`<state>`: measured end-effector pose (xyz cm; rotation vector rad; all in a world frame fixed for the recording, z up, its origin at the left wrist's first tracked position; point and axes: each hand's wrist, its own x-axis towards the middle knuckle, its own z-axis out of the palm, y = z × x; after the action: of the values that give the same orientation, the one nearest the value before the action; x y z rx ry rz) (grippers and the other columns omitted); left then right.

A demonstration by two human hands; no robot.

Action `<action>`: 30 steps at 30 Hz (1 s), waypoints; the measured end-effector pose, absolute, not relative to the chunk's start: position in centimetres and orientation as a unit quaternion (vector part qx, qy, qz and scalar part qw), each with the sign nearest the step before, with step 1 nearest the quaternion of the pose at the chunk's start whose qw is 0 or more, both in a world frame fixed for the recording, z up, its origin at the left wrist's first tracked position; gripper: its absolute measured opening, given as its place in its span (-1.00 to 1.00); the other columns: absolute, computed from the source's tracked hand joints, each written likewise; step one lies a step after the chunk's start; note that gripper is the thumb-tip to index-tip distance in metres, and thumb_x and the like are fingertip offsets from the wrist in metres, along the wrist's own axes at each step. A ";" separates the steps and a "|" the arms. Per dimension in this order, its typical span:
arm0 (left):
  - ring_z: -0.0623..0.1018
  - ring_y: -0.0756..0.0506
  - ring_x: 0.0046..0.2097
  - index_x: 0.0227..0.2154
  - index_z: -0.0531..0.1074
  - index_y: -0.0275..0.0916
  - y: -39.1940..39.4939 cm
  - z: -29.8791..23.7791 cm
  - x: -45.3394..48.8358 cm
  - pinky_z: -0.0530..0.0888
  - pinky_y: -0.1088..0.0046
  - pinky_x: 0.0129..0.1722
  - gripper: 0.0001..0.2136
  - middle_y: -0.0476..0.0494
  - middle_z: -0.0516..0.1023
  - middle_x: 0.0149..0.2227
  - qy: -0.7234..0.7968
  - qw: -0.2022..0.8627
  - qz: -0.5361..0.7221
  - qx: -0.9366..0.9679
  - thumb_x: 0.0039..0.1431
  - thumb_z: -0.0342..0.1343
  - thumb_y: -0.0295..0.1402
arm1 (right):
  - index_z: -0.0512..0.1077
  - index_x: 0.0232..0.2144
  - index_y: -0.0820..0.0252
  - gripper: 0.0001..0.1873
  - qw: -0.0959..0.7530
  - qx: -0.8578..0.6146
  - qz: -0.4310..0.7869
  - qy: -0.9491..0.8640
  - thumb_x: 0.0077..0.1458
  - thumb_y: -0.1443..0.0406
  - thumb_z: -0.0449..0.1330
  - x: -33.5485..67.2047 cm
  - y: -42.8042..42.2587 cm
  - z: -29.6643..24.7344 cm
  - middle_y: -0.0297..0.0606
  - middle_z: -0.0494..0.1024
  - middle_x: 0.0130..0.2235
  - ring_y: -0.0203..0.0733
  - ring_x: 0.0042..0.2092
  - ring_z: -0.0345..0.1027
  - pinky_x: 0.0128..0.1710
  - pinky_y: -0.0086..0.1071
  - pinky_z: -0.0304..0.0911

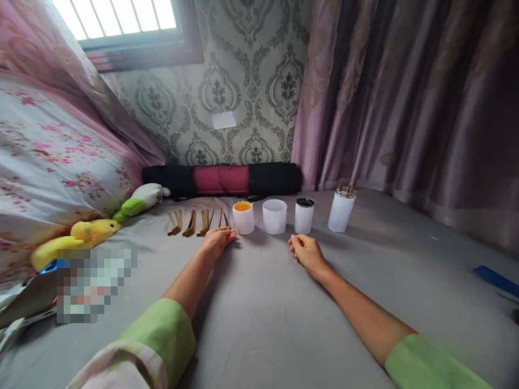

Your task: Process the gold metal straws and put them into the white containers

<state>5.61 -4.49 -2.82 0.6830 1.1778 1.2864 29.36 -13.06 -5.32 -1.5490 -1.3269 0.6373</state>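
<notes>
My left hand [219, 241] rests low over the grey sheet, fingers stretched to the right, holding nothing that I can see. Just behind it are two thin golden-brown stick-like pieces [225, 219], their lower ends hidden by the hand. Next to its fingertips stands a white cup [244, 222] with a yellow-orange inside. My right hand [308, 254] hovers or rests in front of a white cup with a dark inside [304, 220]; its fingers are loosely bent and apart, with nothing visible in them. Between these cups stands a plain white cup [274, 220].
More golden-brown pieces lie in bunches [190, 224] at left. A taller white jar [341, 213] at right holds similar ones. Behind is a black and maroon roll [221, 180]. Plush toys [95, 229] lie at left, a blue object [497, 279] at far right.
</notes>
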 end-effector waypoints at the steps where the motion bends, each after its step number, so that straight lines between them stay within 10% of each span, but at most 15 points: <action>1: 0.49 0.00 -0.56 -0.32 0.33 -0.50 -4.7 -2.8 5.7 0.50 0.57 -0.52 -0.78 -0.17 0.43 -0.60 0.502 0.597 0.553 0.293 -0.03 -0.08 -0.78 | 0.38 -0.48 0.24 -0.62 0.482 -0.634 0.261 -0.546 0.00 0.08 -0.06 29.4 -13.0 -5.4 -0.31 0.41 -0.57 -0.38 -0.63 0.21 -0.66 -0.52 0.08; 30: 0.46 0.05 -0.51 -0.36 0.39 -0.43 -8.0 -5.0 7.3 0.43 0.52 -0.48 -0.82 -0.14 0.47 -0.50 0.395 0.574 0.609 0.379 -0.09 0.13 -0.48 | 0.38 -0.48 0.26 -0.63 0.493 -0.626 0.272 -0.540 -0.01 0.09 -0.04 29.3 -13.2 -5.2 -0.32 0.38 -0.59 -0.42 -0.65 0.17 -0.69 -0.55 0.07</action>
<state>7.33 -7.98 -4.96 0.8876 0.9260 1.4265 29.27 -13.23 -5.18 -1.5195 -1.3097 0.6588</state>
